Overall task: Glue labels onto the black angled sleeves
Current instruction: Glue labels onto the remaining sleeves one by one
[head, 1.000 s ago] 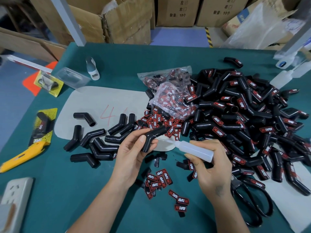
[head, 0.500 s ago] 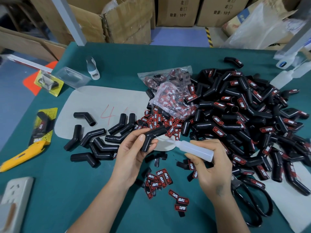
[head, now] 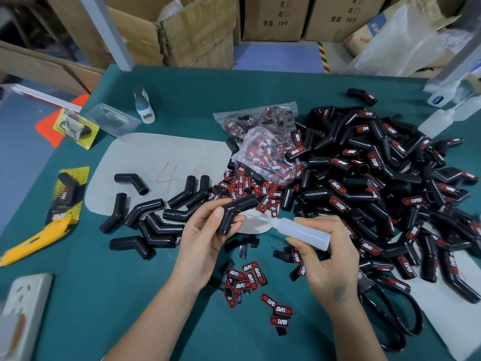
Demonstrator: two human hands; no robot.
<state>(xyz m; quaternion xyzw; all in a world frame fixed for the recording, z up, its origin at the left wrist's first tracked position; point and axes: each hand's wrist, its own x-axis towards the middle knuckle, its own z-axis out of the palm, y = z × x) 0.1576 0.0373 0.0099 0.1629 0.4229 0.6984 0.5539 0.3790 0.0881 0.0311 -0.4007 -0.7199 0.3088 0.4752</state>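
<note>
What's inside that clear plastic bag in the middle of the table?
The clear plastic bag holds red-and-black labels, crumpled together. A few labelled black sleeves lie on its right edge. How many labels it holds, and what lies under it, cannot be seen.

1. A teal-green felt-covered work table (head: 182,84) fills the foreground.
2. Brown cardboard boxes (head: 197,29) stand stacked behind it, two printed with black characters.
3. A pale grey-blue floor (head: 276,56) shows between them, with a yellow-and-black striped strip (head: 322,57).
</note>
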